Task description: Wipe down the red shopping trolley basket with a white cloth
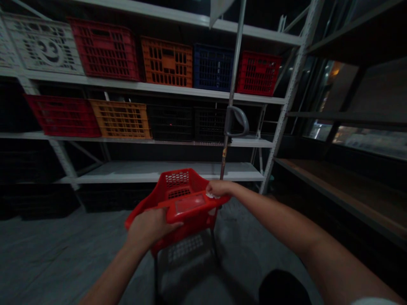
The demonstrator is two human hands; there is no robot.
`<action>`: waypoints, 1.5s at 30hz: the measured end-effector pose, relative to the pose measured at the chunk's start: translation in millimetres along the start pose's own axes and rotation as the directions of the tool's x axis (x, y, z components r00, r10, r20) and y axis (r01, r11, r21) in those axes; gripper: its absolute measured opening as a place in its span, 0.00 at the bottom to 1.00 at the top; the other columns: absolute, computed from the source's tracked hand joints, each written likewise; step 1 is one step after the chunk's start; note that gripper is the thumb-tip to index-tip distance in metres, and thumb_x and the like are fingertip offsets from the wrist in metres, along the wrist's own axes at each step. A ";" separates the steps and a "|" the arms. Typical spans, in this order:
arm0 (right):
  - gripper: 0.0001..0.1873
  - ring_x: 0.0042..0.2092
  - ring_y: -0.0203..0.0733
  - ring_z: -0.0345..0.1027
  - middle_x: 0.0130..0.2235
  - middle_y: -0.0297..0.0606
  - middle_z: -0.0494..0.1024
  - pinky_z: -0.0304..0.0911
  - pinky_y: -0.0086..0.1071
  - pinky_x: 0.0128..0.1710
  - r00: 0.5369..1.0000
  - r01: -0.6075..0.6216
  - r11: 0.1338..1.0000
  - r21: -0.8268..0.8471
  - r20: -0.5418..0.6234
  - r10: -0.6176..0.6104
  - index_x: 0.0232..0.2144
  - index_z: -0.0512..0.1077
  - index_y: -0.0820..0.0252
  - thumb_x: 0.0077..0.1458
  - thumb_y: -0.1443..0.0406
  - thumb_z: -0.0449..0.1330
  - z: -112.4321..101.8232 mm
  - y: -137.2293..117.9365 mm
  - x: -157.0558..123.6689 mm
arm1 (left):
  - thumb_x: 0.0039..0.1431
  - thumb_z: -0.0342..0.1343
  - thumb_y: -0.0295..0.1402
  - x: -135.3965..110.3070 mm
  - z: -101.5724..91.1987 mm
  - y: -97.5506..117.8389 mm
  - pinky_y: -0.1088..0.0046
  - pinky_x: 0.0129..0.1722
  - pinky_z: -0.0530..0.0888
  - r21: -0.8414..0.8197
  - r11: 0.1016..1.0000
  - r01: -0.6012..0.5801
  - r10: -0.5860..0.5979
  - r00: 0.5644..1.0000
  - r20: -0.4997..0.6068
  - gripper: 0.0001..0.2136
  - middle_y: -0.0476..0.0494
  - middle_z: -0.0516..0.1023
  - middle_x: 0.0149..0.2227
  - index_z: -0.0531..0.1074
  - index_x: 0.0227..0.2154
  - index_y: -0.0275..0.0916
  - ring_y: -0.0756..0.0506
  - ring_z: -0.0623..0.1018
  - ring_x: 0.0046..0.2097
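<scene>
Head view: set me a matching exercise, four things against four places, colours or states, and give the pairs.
1. left hand
2. right hand
3. blue crate
4. smiley-faced crate

A. coloured white
B. between orange crate and red crate
C. holding red cart, thumb outstretched
D. clenched, with white material

Pairs: 1-C; 2-D; 3-B; 4-A

Free floor (79, 254) left of red cart (187, 231), pole (233, 80) at right, shelving (127, 171) ahead

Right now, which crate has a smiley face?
In the upper row, the white crate directly left of a red crate: only it shows a smile.
</scene>
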State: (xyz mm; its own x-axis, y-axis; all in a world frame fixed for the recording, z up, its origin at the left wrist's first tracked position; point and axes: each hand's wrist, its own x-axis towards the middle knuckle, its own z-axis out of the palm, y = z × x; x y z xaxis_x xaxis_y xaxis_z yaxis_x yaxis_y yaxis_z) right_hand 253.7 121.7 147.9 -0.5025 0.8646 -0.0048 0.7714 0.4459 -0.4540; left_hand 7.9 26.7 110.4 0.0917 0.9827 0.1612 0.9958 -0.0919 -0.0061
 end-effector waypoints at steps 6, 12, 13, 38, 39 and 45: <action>0.07 0.22 0.27 0.57 0.20 0.26 0.68 0.51 0.20 0.23 0.977 0.131 0.979 0.156 0.147 -0.154 0.26 0.71 0.67 0.42 0.75 0.55 -5.2 17.7 -12.3 | 0.36 0.43 0.63 1.3 -1.0 -9.6 0.64 0.33 0.68 -0.019 1.000 -0.006 0.007 1.000 0.017 0.33 0.38 0.76 0.33 0.71 0.33 0.40 0.38 0.75 0.36; 0.09 0.25 0.32 0.61 0.22 0.31 0.72 0.51 0.24 0.26 0.941 0.303 0.896 -0.325 0.251 -0.227 0.23 0.73 0.64 0.40 0.77 0.54 -32.6 37.0 -26.0 | 0.40 0.40 0.62 -5.1 -1.8 -11.9 0.64 0.33 0.67 0.003 0.997 -0.077 0.077 0.997 -0.021 0.32 0.38 0.76 0.31 0.71 0.32 0.39 0.38 0.75 0.34; 0.09 0.25 0.34 0.62 0.22 0.32 0.73 0.52 0.25 0.26 0.944 0.303 0.865 -0.399 0.252 -0.214 0.22 0.74 0.64 0.41 0.76 0.55 -31.4 34.7 -23.6 | 0.41 0.39 0.62 -6.0 -2.4 -12.2 0.64 0.33 0.67 0.007 0.996 -0.094 0.094 0.995 -0.026 0.32 0.38 0.76 0.31 0.71 0.32 0.38 0.38 0.75 0.34; 0.11 0.42 0.41 0.65 0.39 0.41 0.72 0.61 0.34 0.41 0.420 0.235 0.955 0.180 -0.905 0.067 0.31 0.71 0.59 0.49 0.72 0.49 102.4 22.3 -81.3 | 0.41 0.37 0.63 1.9 -1.0 -11.2 0.65 0.30 0.66 0.046 0.993 -0.113 0.115 0.992 -0.054 0.33 0.38 0.76 0.31 0.70 0.31 0.39 0.38 0.75 0.33; 0.11 0.42 0.40 0.65 0.38 0.40 0.71 0.60 0.33 0.42 0.412 0.264 0.951 0.162 -0.910 0.041 0.31 0.71 0.59 0.49 0.72 0.50 118.4 9.9 -75.1 | 0.41 0.36 0.63 3.7 -1.0 -10.0 0.66 0.30 0.66 0.055 0.991 -0.118 0.121 0.991 -0.055 0.33 0.38 0.76 0.31 0.70 0.31 0.39 0.38 0.75 0.33; 0.11 0.42 0.39 0.62 0.36 0.39 0.67 0.59 0.34 0.44 0.257 0.224 0.964 0.139 -0.963 0.080 0.31 0.70 0.58 0.51 0.72 0.49 145.5 -12.3 -50.4 | 0.44 0.37 0.61 13.7 3.7 -12.9 0.66 0.31 0.66 0.124 0.980 -0.155 0.162 0.985 -0.050 0.31 0.36 0.76 0.32 0.70 0.33 0.38 0.38 0.75 0.34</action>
State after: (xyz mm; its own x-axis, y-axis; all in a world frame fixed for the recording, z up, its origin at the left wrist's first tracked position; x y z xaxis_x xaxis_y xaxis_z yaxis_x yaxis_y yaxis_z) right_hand 212.8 38.9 24.1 0.3084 0.4808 0.8208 0.5768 0.5916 -0.5632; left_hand -3.6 42.0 109.1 0.2516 0.9453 0.2076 0.9627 -0.2225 -0.1536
